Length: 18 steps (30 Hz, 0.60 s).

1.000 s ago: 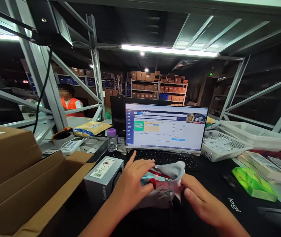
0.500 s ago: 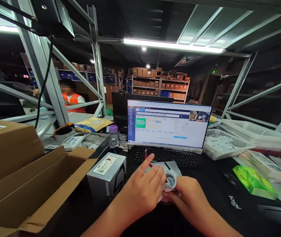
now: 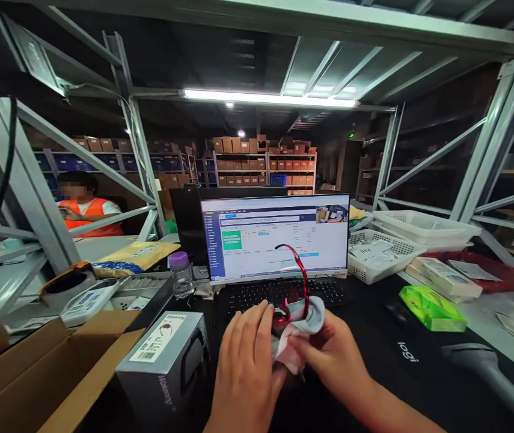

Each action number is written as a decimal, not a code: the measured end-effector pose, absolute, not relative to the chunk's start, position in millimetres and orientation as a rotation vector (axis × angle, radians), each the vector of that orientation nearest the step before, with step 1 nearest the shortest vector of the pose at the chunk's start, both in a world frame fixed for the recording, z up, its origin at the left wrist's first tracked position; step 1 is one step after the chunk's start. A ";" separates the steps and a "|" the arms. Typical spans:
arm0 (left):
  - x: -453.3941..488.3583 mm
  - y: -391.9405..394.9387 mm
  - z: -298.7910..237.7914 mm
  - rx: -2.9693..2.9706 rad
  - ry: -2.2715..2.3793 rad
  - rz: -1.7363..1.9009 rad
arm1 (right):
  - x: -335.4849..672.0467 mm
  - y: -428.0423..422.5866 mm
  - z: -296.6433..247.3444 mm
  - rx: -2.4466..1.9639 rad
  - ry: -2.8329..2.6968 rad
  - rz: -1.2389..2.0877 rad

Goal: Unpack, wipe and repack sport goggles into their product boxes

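Up comes the thin, shiny red curved band with a dark tip (image 3: 305, 279): half a second ago it is low and mostly covered, and now it stands tall in front of the wide, bright computer screen (image 3: 261, 263). So its top curve is easy to see. The whole view is turned too, and things sit further left.

From the left, a brown cardboard box (image 3: 97, 379) has its flaps open. Next is a shiny grey box with a white label (image 3: 166, 356) on the black surface (image 3: 385, 352). Behind it stands a clear bottle with a purple lid (image 3: 182, 281).

Then comes the left hand (image 3: 245, 355), fingers close together, its back showing. It is right by the red band, but I cannot tell if it grips anything.

Between the hands is a soft, pale blue and pink cloth (image 3: 293, 349). The low part of the band goes down to it; I cannot tell if the cloth wraps all the way round. The right hand (image 3: 340, 355) pinches the cloth with its thumb and fingers.

Further right are a white plastic basket with holes (image 3: 369, 273) and a bright green packet (image 3: 432, 310).
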<state>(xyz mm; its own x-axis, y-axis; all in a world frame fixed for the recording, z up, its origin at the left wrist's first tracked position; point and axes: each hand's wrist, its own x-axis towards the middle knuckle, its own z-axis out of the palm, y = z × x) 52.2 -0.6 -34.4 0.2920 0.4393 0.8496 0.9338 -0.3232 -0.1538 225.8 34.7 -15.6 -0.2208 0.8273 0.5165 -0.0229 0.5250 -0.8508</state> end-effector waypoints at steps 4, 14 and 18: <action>63.8 -0.1 -37.6 -1.809 -1.164 -0.983 | 212.1 24.8 -25.0 -0.677 -1.619 0.971; 59.2 5.4 -38.5 -2.206 -0.964 -1.099 | 231.5 33.1 -15.9 -0.558 -1.397 1.240; 59.9 3.9 -28.9 -2.311 -0.879 -0.988 | 252.9 46.1 5.8 -0.529 -1.013 1.609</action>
